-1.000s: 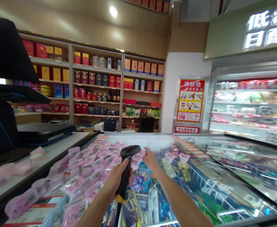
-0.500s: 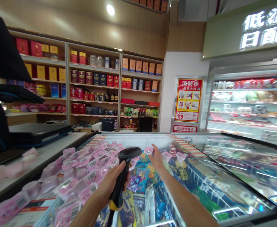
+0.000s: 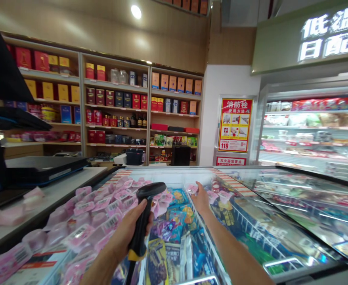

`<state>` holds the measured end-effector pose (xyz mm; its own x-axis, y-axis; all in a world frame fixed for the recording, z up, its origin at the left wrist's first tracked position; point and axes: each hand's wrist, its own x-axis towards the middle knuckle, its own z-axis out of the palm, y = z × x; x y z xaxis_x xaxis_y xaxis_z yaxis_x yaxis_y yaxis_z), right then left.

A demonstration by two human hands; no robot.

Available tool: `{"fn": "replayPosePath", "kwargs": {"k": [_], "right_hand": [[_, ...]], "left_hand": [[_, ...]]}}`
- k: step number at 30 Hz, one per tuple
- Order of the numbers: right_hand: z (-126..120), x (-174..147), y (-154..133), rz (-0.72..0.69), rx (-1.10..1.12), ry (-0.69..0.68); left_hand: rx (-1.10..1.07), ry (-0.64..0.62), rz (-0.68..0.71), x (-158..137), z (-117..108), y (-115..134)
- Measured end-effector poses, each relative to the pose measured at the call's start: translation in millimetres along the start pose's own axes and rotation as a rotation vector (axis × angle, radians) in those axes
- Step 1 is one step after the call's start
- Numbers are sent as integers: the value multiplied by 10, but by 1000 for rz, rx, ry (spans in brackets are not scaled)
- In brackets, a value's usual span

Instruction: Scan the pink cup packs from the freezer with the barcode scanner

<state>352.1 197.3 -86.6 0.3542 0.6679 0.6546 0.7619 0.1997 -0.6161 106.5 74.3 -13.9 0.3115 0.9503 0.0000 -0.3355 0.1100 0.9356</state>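
Observation:
My left hand [image 3: 127, 231] is wrapped round the handle of a black and yellow barcode scanner [image 3: 142, 215], its head tilted up and toward the right. Farther out, my right hand [image 3: 201, 201] pinches a small pink sealed cup [image 3: 192, 189] between thumb and fingers. Many similar pink cups [image 3: 114, 206], with barcodes on their lids, lie heaped on the left part of the glass freezer top. Two more cups [image 3: 224, 196] sit just right of my right hand. Under the glass [image 3: 236, 225], colourful frozen packets [image 3: 174, 225] lie in wire baskets.
On the left stands a counter with a black flat device [image 3: 46, 168] and a few more pink cups [image 3: 16, 213]. Shelves of boxed bottles [image 3: 117, 99] line the back wall. A lit refrigerated display [image 3: 307, 130] stands at the right, beyond a second glass lid.
My left hand and the scanner have shifted left within the view. My right hand, with the pink cup, has moved slightly right. The whole scene has slid a little left.

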Motion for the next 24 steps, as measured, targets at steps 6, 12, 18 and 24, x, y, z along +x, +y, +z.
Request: {"fn": "replayPosePath", "kwargs": {"k": [6, 12, 18, 24], "right_hand": [[-149, 32, 143, 27, -313, 9], [-239, 24, 176, 69, -376, 48], [-199, -19, -34, -50, -333, 88], [136, -222, -518, -118, 128, -319]], "left_hand": [[-46, 212, 23, 76, -156, 68], [-49, 212, 17, 97, -188, 63], [-13, 224, 6, 39, -152, 100], [0, 178, -5, 2, -120, 117]]}}
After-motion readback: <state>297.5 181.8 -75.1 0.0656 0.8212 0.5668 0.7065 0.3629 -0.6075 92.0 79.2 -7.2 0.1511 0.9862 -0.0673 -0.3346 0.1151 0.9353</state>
